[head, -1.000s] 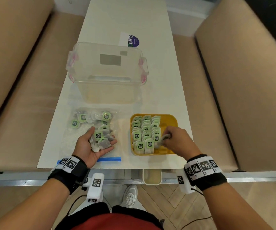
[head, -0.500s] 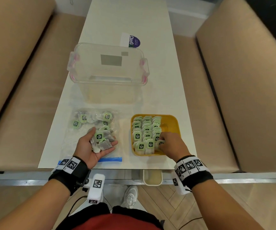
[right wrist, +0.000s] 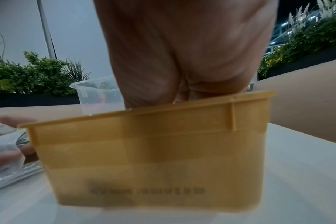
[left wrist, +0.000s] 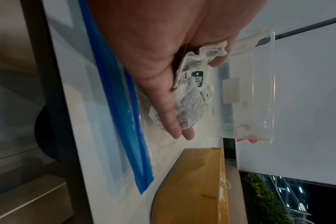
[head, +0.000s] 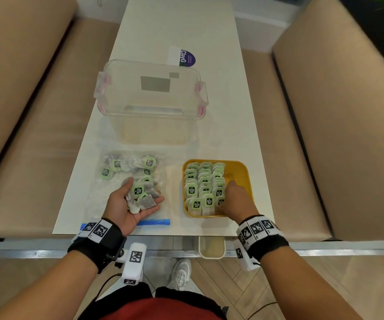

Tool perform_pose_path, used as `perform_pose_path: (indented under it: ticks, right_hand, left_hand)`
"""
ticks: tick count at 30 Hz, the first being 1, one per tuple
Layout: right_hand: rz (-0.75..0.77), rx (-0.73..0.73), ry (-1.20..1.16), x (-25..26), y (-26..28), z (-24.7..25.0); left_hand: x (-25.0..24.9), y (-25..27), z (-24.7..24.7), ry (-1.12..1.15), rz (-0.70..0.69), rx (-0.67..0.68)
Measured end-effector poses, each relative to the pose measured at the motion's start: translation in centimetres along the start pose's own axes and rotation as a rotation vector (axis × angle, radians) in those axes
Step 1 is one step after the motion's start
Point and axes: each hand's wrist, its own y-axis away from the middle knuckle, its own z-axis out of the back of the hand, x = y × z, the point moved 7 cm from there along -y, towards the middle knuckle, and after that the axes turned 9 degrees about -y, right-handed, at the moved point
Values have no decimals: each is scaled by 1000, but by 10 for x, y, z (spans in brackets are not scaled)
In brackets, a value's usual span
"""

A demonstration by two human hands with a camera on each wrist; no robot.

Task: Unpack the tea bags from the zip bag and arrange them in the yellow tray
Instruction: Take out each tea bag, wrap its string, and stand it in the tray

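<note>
On the white table lies the clear zip bag (head: 107, 195) with its blue zip strip (head: 156, 222) nearest me. Loose green-tagged tea bags (head: 148, 162) show inside it. My left hand (head: 143, 195) rests palm up over the bag, and a small pile of tea bags (head: 138, 190) lies on its straight fingers (left wrist: 163, 106). To the right, the yellow tray (head: 244, 172) holds three rows of upright tea bags (head: 203, 179). My right hand (head: 227, 199) reaches into the tray's near end, fingers curled down on a tea bag (head: 220, 201). Its fingertips are hidden behind the tray wall (right wrist: 144, 151).
A clear lidded box (head: 149, 93) with pink clips stands behind the zip bag and tray, with a white and purple card (head: 184, 57) beyond it. Tan benches flank the narrow table. The tray's right strip (head: 239, 181) is bare. A small white cup (head: 211, 248) hangs under the near edge.
My right hand, which pinched a tea bag above the tray's right side, has come down and nearer into the near end of the right row. The left hand has barely moved.
</note>
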Motion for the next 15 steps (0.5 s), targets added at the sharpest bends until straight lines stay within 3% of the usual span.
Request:
perform_pose_path:
  ticks: [15]
  right_hand:
    - [-54,-8,-7,-4,0,7]
  left_hand:
    - [2,-2,1,-21,8,-1]
